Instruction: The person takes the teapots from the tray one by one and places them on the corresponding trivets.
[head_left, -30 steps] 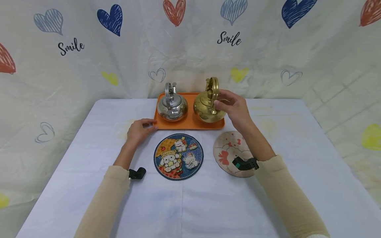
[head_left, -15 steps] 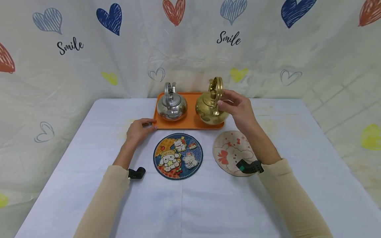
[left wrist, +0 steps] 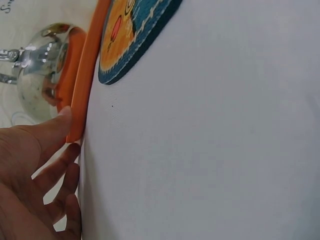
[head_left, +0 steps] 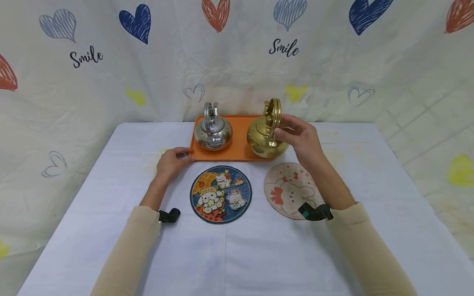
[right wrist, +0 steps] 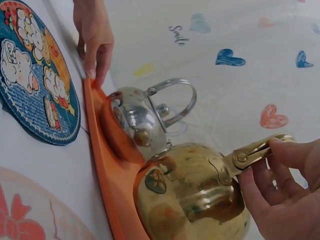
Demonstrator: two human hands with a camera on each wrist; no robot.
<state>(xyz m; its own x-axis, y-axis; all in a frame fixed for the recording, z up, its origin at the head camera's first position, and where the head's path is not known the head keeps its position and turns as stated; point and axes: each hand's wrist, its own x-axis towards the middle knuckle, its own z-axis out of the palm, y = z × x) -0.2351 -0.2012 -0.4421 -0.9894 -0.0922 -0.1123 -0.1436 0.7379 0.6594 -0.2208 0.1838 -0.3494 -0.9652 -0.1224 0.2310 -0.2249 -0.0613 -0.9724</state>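
Observation:
On the left part of the orange tray (head_left: pixel 240 155) sits a shiny silver kettle (head_left: pixel 214 133) with an arched handle. My right hand (head_left: pixel 301 137) grips the upright handle of a gold kettle (head_left: pixel 263 137); thumb and fingers close round that handle in the right wrist view. The gold kettle is over the tray's right end, its body reaching past the rim; whether its base touches the tray is hard to tell. At the tray's front left corner, my left hand (head_left: pixel 173 161) pinches the rim, with the thumb (left wrist: pixel 57 127) inside and a fingertip against the outer side.
In front of the tray, a round blue coaster (head_left: pixel 221 195) with cartoon animals lies on the white tablecloth (head_left: pixel 222 263). A pale pink round coaster (head_left: pixel 285 197) lies to its right, partly under the right wrist. A heart-printed curtain (head_left: pixel 237 61) hangs behind.
My right hand has moved the gold kettle to the right and slightly nearer, towards the tray's right edge. The left hand, tray and silver kettle have stayed in place.

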